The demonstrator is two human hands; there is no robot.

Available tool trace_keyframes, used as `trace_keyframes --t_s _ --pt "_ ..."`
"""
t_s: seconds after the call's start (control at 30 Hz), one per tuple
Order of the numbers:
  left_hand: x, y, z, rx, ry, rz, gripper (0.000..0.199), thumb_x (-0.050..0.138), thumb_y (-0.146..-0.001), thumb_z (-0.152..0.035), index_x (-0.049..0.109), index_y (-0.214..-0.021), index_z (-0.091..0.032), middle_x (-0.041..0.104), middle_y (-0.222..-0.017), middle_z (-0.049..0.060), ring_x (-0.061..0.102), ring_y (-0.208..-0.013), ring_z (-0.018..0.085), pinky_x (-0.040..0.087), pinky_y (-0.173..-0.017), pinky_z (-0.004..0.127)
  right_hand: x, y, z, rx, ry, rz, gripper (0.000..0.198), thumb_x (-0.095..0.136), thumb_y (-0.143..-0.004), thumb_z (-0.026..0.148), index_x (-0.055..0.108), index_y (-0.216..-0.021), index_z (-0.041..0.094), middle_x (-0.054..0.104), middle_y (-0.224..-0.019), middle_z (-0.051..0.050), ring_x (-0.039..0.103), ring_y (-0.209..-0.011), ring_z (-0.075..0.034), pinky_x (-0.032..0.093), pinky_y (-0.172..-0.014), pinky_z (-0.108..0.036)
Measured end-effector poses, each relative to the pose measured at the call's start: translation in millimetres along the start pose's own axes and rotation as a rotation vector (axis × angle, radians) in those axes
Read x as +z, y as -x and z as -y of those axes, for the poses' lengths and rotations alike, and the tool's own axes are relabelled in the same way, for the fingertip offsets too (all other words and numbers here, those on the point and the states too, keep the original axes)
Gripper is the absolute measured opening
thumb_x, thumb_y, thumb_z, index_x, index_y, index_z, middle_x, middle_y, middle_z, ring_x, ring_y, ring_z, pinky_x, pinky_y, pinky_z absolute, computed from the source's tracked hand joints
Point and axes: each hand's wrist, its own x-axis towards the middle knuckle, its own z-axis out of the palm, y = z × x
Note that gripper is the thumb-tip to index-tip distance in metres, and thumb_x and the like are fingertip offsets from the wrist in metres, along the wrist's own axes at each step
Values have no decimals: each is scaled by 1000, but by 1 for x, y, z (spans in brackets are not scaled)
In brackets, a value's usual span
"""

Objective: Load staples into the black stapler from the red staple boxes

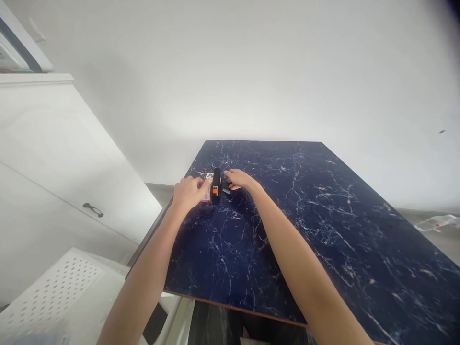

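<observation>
My left hand is closed at the left side of a small white and red box, its thumb and fingertips against it. Right beside the box stands or lies a black, narrow object with an orange patch; its exact kind is unclear. To the right of that, my right hand has its fingers bent around a small dark piece, mostly hidden under the fingers. A flat black and grey bit shows between the black object and my right fingertips.
Everything lies on a dark blue, marble-patterned table against a white wall. A white cabinet with a dark handle stands on the left. Below it is a white perforated container. Clear plastic lies past the table's right edge.
</observation>
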Motion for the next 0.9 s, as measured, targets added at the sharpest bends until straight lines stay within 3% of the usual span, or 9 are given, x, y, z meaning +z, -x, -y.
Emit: trace_keyframes --t_s 0.1,0.27,0.37,0.43,0.57,0.67,0.77,0.83,0.9 --pt "6 -4 10 -94 -83 -42 53 33 -98 -55 67 -125 -23 65 -124 16 56 -120 37 45 -96 48 -3 5 2 52 -41 16 70 51 -97 54 37 -152 13 61 -135 -24 75 -83 -26 63 -65 -31" --pt "16 -10 29 -142 -100 165 51 36 -97 -50 62 -130 -21 65 -125 18 62 -113 35 48 -91 44 -4 16 7 64 -41 91 92 52 -94 61 8 -162 16 52 -144 -27 76 -81 -25 64 -67 -36" --pt "15 -9 27 -191 -117 181 53 34 -97 -54 64 -124 -19 70 -115 18 66 -107 36 50 -85 43 -7 24 7 30 71 -3 88 48 -96 62 13 -161 14 49 -147 -27 75 -76 -24 64 -70 -37" --pt "14 -8 24 -217 -132 138 53 34 -97 -54 63 -125 -18 70 -112 19 65 -107 37 51 -85 45 -14 33 -1 -19 171 -94 81 46 -97 61 22 -159 14 55 -142 -25 75 -75 -24 63 -74 -38" --pt "19 -8 22 -177 -75 29 55 38 -97 -54 58 -135 -20 63 -126 20 60 -117 38 49 -90 48 -40 72 -35 -81 384 -162 67 42 -100 56 37 -152 15 70 -122 -18 75 -84 -27 58 -88 -42" --pt "21 -7 15 -73 -12 -180 50 41 -98 -49 61 -132 -18 62 -127 19 57 -120 37 46 -98 50 -63 117 -67 -167 534 -234 59 38 -101 55 48 -145 17 68 -125 -17 69 -106 -32 51 -99 -47" --pt "13 6 -13 155 122 -482 40 41 -101 -40 62 -127 -17 63 -126 15 55 -121 32 42 -105 48 -76 159 -94 -253 592 -271 61 39 -100 58 47 -148 21 62 -135 -15 64 -115 -35 49 -101 -53" --pt "8 22 -47 352 228 -568 38 41 -102 -40 62 -125 -18 63 -126 12 55 -121 28 42 -106 45 -78 177 -107 -330 536 -283 76 44 -96 65 26 -159 28 49 -150 -14 62 -119 -35 52 -97 -54" --pt "6 41 -87 531 270 -487 39 39 -103 -41 61 -127 -20 67 -124 10 58 -120 27 42 -106 45 -76 187 -113 -438 467 -305 102 55 -87 71 -2 -162 32 31 -161 -14 57 -125 -36 54 -96 -55"
